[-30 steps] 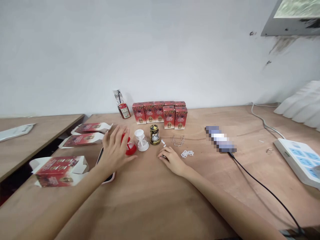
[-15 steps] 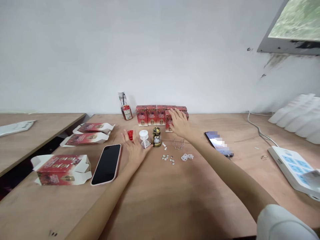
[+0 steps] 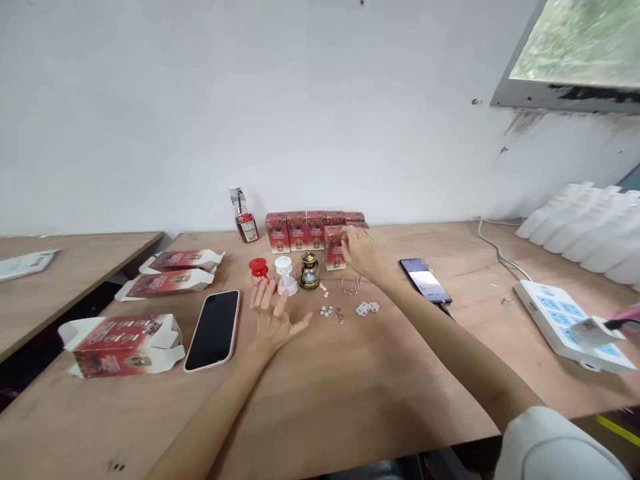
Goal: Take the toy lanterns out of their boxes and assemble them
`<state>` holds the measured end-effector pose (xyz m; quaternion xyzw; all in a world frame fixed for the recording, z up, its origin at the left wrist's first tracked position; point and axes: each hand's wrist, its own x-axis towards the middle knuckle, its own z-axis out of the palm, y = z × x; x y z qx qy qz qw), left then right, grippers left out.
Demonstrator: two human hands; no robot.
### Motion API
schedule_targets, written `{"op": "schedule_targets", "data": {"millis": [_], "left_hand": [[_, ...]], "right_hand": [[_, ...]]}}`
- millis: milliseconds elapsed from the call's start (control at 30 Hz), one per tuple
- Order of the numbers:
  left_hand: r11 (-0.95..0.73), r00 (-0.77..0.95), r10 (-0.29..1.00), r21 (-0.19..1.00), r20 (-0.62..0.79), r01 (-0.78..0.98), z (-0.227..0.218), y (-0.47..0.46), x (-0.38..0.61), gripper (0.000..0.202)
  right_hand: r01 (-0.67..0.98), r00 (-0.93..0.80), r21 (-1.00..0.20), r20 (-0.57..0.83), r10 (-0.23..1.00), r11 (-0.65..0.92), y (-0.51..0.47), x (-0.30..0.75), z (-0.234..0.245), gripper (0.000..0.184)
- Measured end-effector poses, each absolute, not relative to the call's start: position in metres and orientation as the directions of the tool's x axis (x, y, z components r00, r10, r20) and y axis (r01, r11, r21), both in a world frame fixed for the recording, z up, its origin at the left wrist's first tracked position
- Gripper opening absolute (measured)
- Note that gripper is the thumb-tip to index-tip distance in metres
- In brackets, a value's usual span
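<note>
My left hand (image 3: 274, 321) is open above the table, its fingers spread toward small lanterns. A red lantern (image 3: 259, 268) and a white lantern (image 3: 283, 266) stand just beyond its fingertips, partly covered by them. Right of these is a black-and-gold lantern (image 3: 309, 272). My right hand (image 3: 361, 251) is beside the front red printed box (image 3: 334, 248), fingers loosely bent and nothing visible between them; whether they touch the box is unclear. Behind stand several similar red boxes (image 3: 296, 231) in a row. Button cells (image 3: 327, 311), bent wire handles (image 3: 350, 285) and small white pieces (image 3: 367, 308) lie nearer me.
Opened red cartons (image 3: 120, 343) and a pink-cased phone (image 3: 213, 330) lie at left. A bottle (image 3: 246, 225) stands by the wall. On the right are another phone (image 3: 425, 279), a power strip (image 3: 565, 327) with its cable, and white plastic containers (image 3: 585, 223).
My left hand has drawn back toward me from the lanterns, uncovering the red one. My right hand has gone from lying flat over the front box to bent fingers at its right side. The view has shifted slightly.
</note>
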<state>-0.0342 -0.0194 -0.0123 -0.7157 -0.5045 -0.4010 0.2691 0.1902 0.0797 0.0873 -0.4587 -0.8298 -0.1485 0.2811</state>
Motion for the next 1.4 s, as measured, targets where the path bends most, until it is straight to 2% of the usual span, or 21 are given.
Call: {"op": "schedule_targets", "data": {"millis": [100,200,267,400,567,633,767,833,933,1000,1067,1100,1133,1200,1300,1400], "left_hand": [[-0.432,0.256,0.41,-0.061,0.876,0.9,-0.009,-0.034,-0.027,0.07],[-0.458,0.268,0.367,-0.078,0.891,0.885,-0.003,-0.037,-0.024,0.066],[-0.466,0.272,0.375,-0.073,0.886,0.882,-0.001,-0.036,-0.024,0.062],[-0.486,0.299,0.417,-0.067,0.858,0.871,-0.001,-0.034,-0.028,0.052],[-0.523,0.291,0.468,-0.004,0.834,0.852,0.0,-0.035,-0.031,0.044],[-0.545,0.293,0.485,0.022,0.824,0.838,0.001,-0.036,-0.031,0.041],[-0.6,0.3,0.499,0.075,0.813,0.796,0.002,-0.038,-0.031,0.037],[-0.625,0.294,0.511,0.115,0.808,0.772,0.001,-0.038,-0.03,0.036],[-0.659,0.277,0.543,0.198,0.793,0.726,-0.001,-0.039,-0.028,0.038],[-0.669,0.217,0.58,0.307,0.785,0.677,-0.003,-0.039,-0.027,0.042],[-0.652,0.122,0.65,0.468,0.75,0.597,-0.006,-0.039,-0.025,0.047],[-0.636,0.076,0.692,0.557,0.717,0.535,-0.007,-0.039,-0.024,0.05],[-0.616,0.039,0.736,0.644,0.676,0.455,-0.008,-0.039,-0.023,0.054],[-0.554,-0.015,0.817,0.793,0.576,0.255,-0.008,-0.041,-0.021,0.062],[-0.372,-0.012,0.928,0.928,0.372,-0.024,-0.005,-0.045,-0.017,0.067],[-0.149,0.059,0.985,0.975,0.161,-0.167,0.001,-0.046,-0.014,0.061]], "right_hand": [[0.845,-0.385,-0.041,0.644,0.661,0.533,0.074,0.198,0.087,0.037],[0.825,-0.479,0.046,0.586,0.654,0.563,0.088,0.2,0.091,0.061],[0.81,-0.54,0.102,0.513,0.667,0.578,0.101,0.199,0.094,0.068],[0.794,-0.594,0.153,0.4,0.698,0.588,0.111,0.195,0.097,0.048],[0.773,-0.604,0.104,0.42,0.677,0.625,0.1,0.201,0.095,0.035],[0.771,-0.604,0.099,0.424,0.675,0.628,0.097,0.204,0.095,0.037],[0.773,-0.61,0.147,0.438,0.66,0.617,0.094,0.203,0.094,0.057],[0.775,-0.605,0.147,0.454,0.654,0.615,0.09,0.2,0.093,0.053],[0.778,-0.511,0.028,0.608,0.607,0.627,0.072,0.201,0.093,0.048],[0.755,-0.331,-0.143,0.759,0.561,0.639,0.052,0.204,0.092,0.053],[0.665,-0.101,-0.356,0.828,0.551,0.656,0.027,0.205,0.086,0.057],[0.578,-0.016,-0.467,0.813,0.582,0.669,0.013,0.204,0.08,0.054],[0.464,-0.012,-0.571,0.76,0.65,0.677,0.001,0.203,0.073,0.051],[0.274,-0.092,-0.689,0.676,0.731,0.671,-0.021,0.198,0.054,0.047],[0.251,-0.218,-0.709,0.622,0.752,0.659,-0.039,0.19,0.023,0.047],[0.215,-0.164,-0.788,0.553,0.817,0.577,-0.042,0.186,-0.003,0.049]]}}
